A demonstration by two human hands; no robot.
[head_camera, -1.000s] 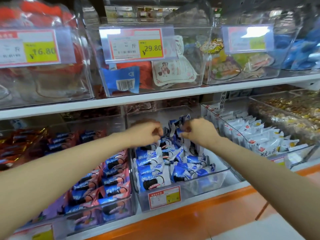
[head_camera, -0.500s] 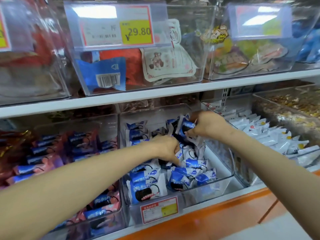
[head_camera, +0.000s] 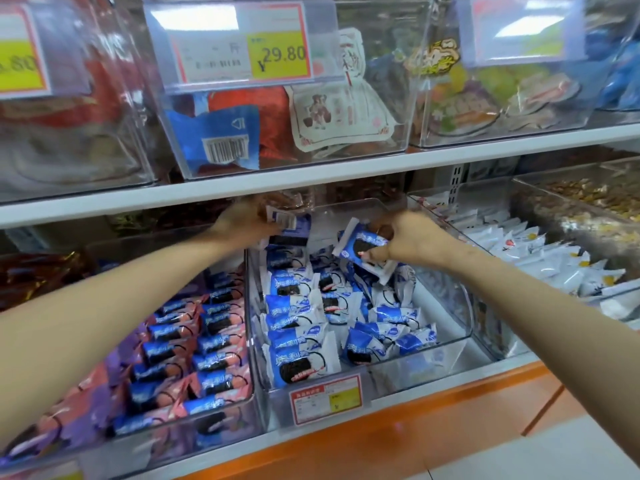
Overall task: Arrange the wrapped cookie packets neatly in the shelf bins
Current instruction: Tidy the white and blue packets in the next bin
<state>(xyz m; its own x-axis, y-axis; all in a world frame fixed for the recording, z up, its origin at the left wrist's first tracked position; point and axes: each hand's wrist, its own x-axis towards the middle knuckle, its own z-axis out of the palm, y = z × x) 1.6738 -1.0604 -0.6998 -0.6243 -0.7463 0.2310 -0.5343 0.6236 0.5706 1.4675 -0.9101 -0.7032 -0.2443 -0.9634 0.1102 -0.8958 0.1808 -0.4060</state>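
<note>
- Head view: your left grip [head_camera: 242,220] is clamped on the first packet [head_camera: 289,226], blue and white with its barcode side towards you. It is at the 11 o'clock corner of the middle bin [head_camera: 398,372]. Blur hides how the fingers lie.
- Your right grip [head_camera: 412,240] is clamped on the second packet [head_camera: 360,249], with the thumb across its printed face. The packet is tilted and held above the heap, near the bin's 1 o'clock corner.
- The two grips are apart, with clear bin wall showing between them.
- The loose packets [head_camera: 298,327] lie in the middle bin. An overlapping row runs along its 9 o'clock side from 12 down to 6, and those towards 3 o'clock lie jumbled.
- Just beside it at 9 o'clock, the left bin [head_camera: 221,420] holds pink-and-blue packets [head_camera: 214,348] in rows.
- At 3 o'clock, the right bin [head_camera: 491,334] holds white packets [head_camera: 540,258].
- A red-and-yellow label [head_camera: 325,396] sits on the middle bin's front, at 6 o'clock.
- At 12 o'clock, the shelf board [head_camera: 311,178] carries more bins, and one has a price tag [head_camera: 242,53] reading 29.80.
</note>
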